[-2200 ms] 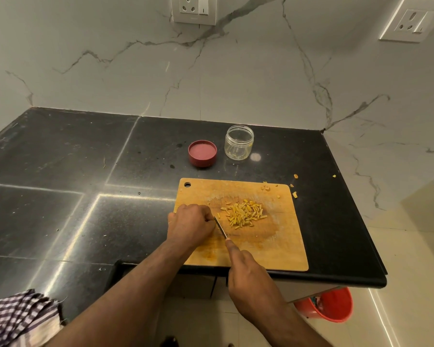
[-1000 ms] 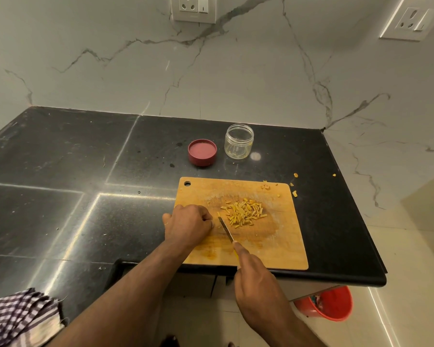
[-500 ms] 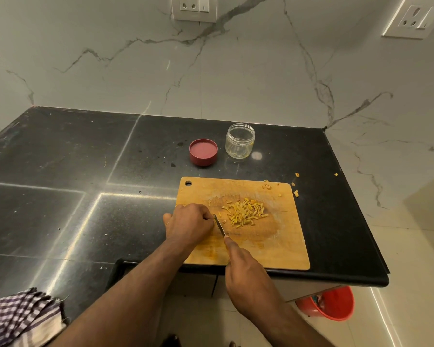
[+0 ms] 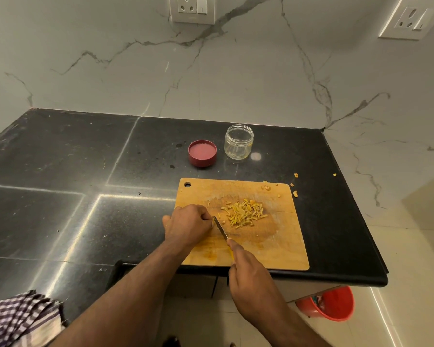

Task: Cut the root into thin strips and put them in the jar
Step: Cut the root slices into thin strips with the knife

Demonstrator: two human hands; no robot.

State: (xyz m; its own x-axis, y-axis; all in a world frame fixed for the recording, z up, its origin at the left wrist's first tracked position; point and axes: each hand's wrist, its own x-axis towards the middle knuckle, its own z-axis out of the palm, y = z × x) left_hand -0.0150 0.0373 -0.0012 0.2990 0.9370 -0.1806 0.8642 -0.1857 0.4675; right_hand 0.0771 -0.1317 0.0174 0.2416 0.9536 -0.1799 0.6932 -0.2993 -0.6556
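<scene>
Far lower left of the frame, a checked cloth point(image 4: 20, 319) lay on the black counter point(image 4: 60, 171), well apart from the work.

Center-left: left hand point(image 4: 188, 225) rested on the wooden board point(image 4: 281, 249), fingers curled down over what was presumably the remaining bit of root; the piece itself was hidden under the fingers, so can't confirm its size or shape. Just right of those fingertips sat the knife point(image 4: 220, 229), blade angled toward upper left w/ the edge on the board. Right hand point(image 4: 251, 276), lower center, was wrapped round the handle, index finger stretched along the spine.

Right of the blade, mid-board: the strips point(image 4: 244, 214), a loose yellow-orange pile.

Handling, as a judgement: strips looked light, short, stiff-ish, prob. damp and staining (board tinted orange around them). Pinching one by one would be slow; better to gather w/ fingers or scoop on the blade flat, or tip the board over the jar mouth. The root stub likely small and slippery, so fingertips sat close to the edge: a risk.

Above the board, center: red lid point(image 4: 202, 153) lying open side up, then the jar point(image 4: 238, 142) just right of it, upright, open, seemingly empty. Nothing stood between pile and jar. The jar's mouth looked narrow, so spills were likely.

Right side: stray scraps point(image 4: 295, 194) on counter beyond the board's corner. Lower right, a red bucket point(image 4: 328, 306) on the floor.
</scene>
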